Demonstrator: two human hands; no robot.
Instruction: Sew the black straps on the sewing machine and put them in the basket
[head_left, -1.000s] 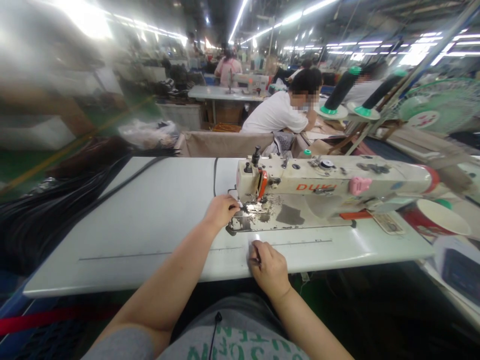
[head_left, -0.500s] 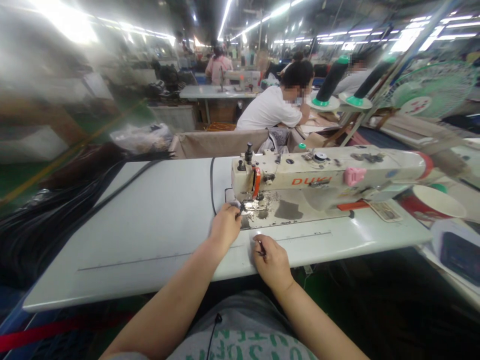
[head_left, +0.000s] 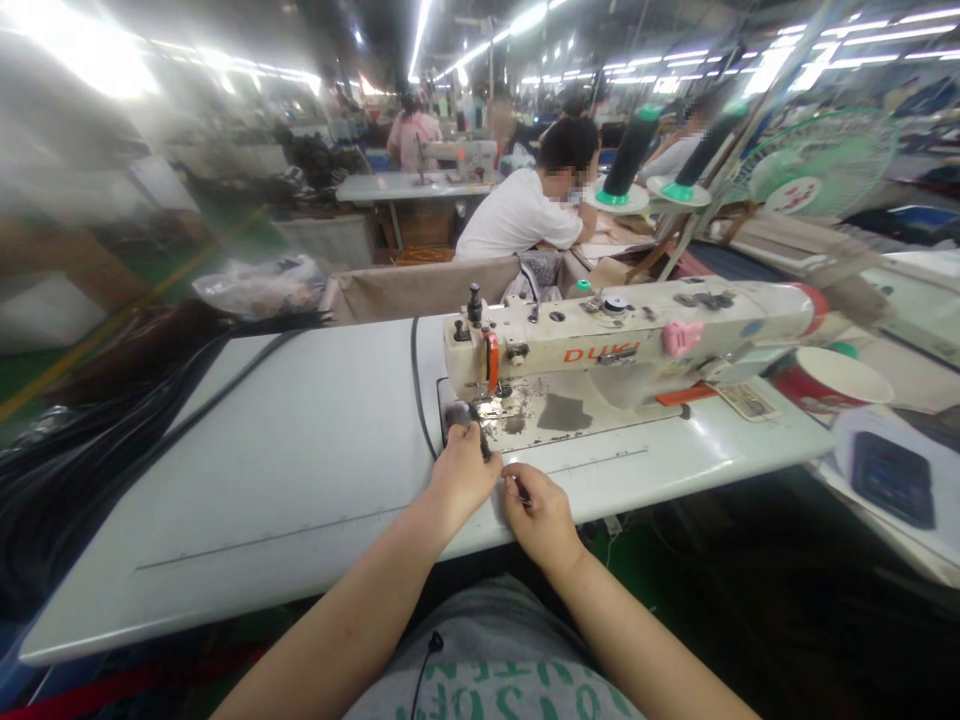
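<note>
The white sewing machine (head_left: 600, 345) stands across the pale table (head_left: 300, 450). My left hand (head_left: 463, 470) is closed at the table just in front of the needle area, beside a dark strip (head_left: 421, 400) that curves down to it; a small dark piece shows at its fingertips. My right hand (head_left: 541, 505) is just to the right, its fingers pinched round a small thin metallic thing, too small to name. The two hands' fingertips nearly meet.
A bundle of long black strips (head_left: 90, 470) hangs over the table's left side. Behind the machine are a fabric-lined bin (head_left: 420, 290), a person in white (head_left: 502, 215) and two thread cones (head_left: 631, 155). A phone (head_left: 892, 478) lies at the right.
My left hand has moved back from the needle area towards my right hand, and a dark piece shows more clearly at its fingers. The whole view has shifted slightly.
</note>
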